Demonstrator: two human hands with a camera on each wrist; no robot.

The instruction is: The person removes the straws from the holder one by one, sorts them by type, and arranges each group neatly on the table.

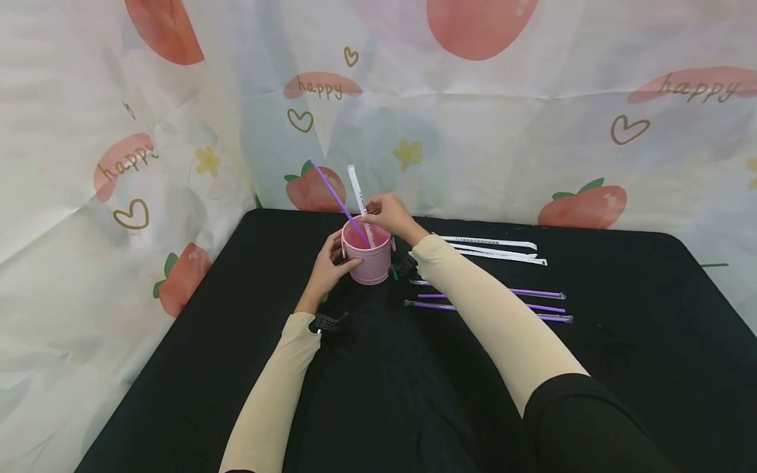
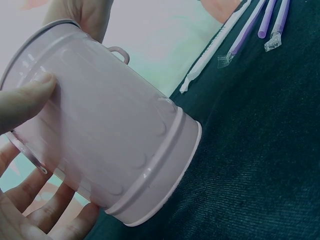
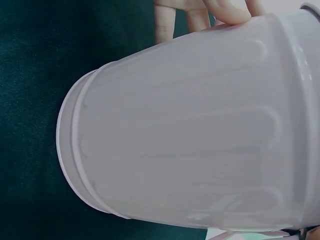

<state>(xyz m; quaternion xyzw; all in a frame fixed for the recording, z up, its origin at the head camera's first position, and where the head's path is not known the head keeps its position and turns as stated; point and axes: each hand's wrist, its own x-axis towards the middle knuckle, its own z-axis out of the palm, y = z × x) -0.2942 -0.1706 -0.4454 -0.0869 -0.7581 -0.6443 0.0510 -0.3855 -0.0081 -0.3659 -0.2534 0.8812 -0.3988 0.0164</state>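
A pink bucket (image 1: pixel 371 263) with small side handles stands on the black-covered table. My left hand (image 1: pixel 324 272) grips it from the left, the thumb across its front in the left wrist view and the other fingers round its side. Over the rim, my right hand (image 1: pixel 391 215) pinches a white paper-wrapped straw (image 1: pixel 356 184), whose lower end is inside the bucket. A bare-looking purple straw (image 1: pixel 330 188) leans out of the bucket to the left. From the right wrist, the bucket wall (image 3: pixel 175 135) fills most of the view, and the right fingertips are mostly hidden there.
Right of the bucket lie several white paper-wrapped straws (image 1: pixel 503 243). Nearer to me are several purple straws (image 1: pixel 538 293), some in clear wrappers, partly hidden under my right forearm. A printed curtain (image 1: pixel 473 157) hangs behind the table (image 1: pixel 378 407) and along its left.
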